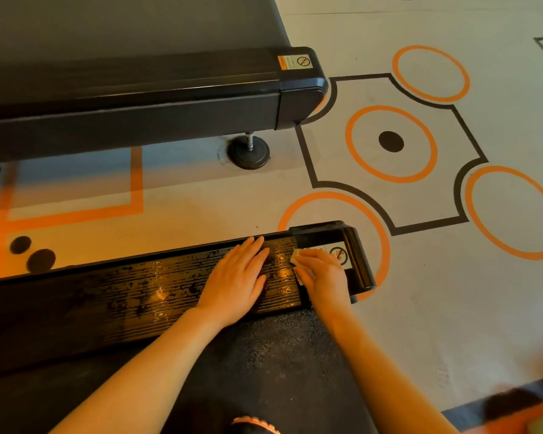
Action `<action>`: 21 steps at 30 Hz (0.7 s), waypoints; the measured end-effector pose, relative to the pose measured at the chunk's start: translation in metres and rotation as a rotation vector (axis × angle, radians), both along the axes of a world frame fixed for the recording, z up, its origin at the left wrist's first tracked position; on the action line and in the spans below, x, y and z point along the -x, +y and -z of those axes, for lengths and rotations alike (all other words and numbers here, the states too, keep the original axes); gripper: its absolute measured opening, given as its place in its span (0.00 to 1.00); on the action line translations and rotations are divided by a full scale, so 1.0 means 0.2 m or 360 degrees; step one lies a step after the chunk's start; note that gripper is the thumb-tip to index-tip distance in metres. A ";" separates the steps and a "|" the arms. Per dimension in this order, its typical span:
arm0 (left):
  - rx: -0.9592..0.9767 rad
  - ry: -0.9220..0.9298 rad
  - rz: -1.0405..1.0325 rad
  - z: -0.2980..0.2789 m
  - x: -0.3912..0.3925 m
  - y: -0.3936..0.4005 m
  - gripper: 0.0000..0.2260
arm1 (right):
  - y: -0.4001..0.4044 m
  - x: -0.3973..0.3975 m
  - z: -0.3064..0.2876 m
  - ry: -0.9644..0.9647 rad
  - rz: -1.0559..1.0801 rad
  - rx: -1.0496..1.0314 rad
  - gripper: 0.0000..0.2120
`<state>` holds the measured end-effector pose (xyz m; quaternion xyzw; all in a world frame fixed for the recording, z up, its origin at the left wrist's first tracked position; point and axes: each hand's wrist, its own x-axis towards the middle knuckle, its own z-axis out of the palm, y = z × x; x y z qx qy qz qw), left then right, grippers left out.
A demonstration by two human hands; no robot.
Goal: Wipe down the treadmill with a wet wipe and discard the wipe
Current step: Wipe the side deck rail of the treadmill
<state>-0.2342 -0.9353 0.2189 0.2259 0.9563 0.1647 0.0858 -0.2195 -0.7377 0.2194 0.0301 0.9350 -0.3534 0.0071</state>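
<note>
Pressing the wet wipe under curled right hand, left hand lies flat beside it.

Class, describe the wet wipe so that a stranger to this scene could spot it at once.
Find the near treadmill's ribbed, wet-streaked side rail. Follow it right to its glossy end cap, where the right hand presses down. The wet wipe is the only white thing there, peeking out beneath that hand's fingers.
</note>
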 end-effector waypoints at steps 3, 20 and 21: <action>-0.0003 0.0006 -0.0016 -0.07 0.03 -0.05 0.23 | -0.03 0.01 -0.05 0.0026 -0.0011 -0.0022 0.11; -0.0146 0.0044 0.0504 -0.27 0.38 0.04 0.18 | -0.12 -0.15 -0.18 0.0037 0.0559 -0.0079 0.11; -0.0150 -0.0005 0.0523 -0.28 0.39 0.06 0.19 | -0.11 -0.18 -0.19 0.0045 0.0605 -0.0080 0.11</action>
